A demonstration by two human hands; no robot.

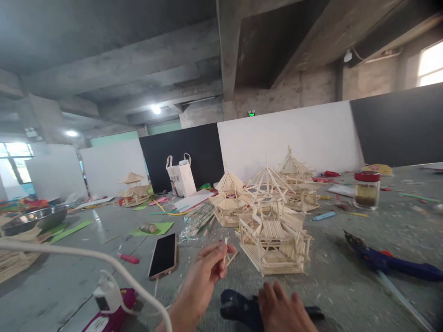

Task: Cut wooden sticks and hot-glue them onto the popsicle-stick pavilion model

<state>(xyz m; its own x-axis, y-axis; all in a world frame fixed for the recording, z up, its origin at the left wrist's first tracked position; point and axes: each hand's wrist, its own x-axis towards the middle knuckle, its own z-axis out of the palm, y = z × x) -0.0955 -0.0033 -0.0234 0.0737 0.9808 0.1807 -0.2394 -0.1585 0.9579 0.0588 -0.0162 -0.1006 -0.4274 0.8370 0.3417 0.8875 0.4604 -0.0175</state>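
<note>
My left hand [211,265] is closed in a pinch around a short pale wooden stick [226,246], which points upward. A small stick model of a pavilion [273,244] stands on the table just beyond my hands. My right hand [282,306] lies over a dark tool [238,306] near the front edge of the view, fingers curled on it. The tool's kind cannot be made out, since the hand covers its middle. Another loose stick [232,258] lies beside my left fingertips.
More stick pavilions [228,198] stand behind. A phone [164,256], a purple power strip [114,313] and a white cable [114,263] are left. Right are a blue glue gun [391,263] with a crusted tip and a red-lidded jar [367,191]. A white bag [182,178] stands behind.
</note>
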